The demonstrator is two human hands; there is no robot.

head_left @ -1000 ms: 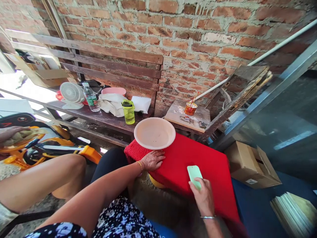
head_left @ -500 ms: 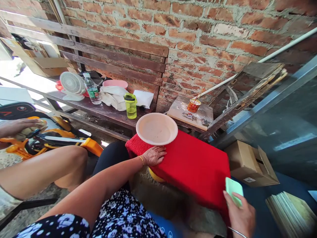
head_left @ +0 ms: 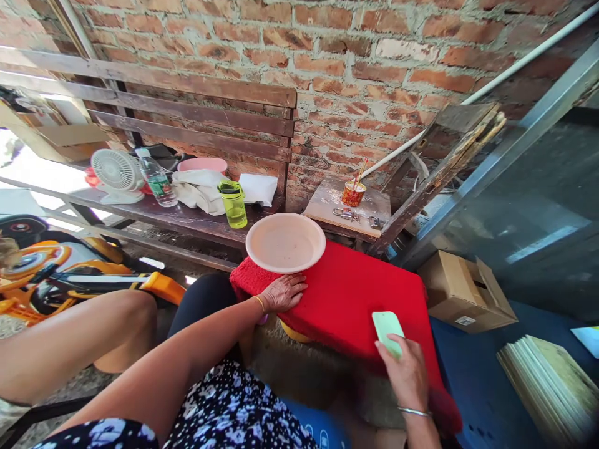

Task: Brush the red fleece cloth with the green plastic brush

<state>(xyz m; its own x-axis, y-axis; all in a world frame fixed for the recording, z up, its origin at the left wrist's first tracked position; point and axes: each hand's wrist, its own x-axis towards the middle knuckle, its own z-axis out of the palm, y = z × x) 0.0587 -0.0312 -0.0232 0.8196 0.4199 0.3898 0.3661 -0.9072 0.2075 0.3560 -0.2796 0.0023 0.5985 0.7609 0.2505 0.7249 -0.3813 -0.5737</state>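
A pale pink basin [head_left: 285,244] rests at the far left of a table spread with a red cloth [head_left: 346,299]. My left hand [head_left: 282,292] lies flat on the cloth, palm down, right at the basin's near edge. Nothing shows in its fingers. On the right, my right hand [head_left: 406,365] grips a flat mint-green rectangular object [head_left: 387,328] with rounded corners, held over the red cloth near its front. Its exact kind is unclear; it may be a phone. The thumb and fingers close around its lower end.
Behind stands a wooden bench with a green bottle [head_left: 233,204], a water bottle [head_left: 158,181] and a white fan [head_left: 118,174]. A small board holds a red cup [head_left: 353,193] and padlocks [head_left: 345,214]. A cardboard box [head_left: 461,290] is at right. Another person's knee [head_left: 131,312] is at left.
My right hand has moved left with the mint-green object, from beyond the table's right end to over the cloth. The camera view has turned slightly right. My left hand stays beside the basin.
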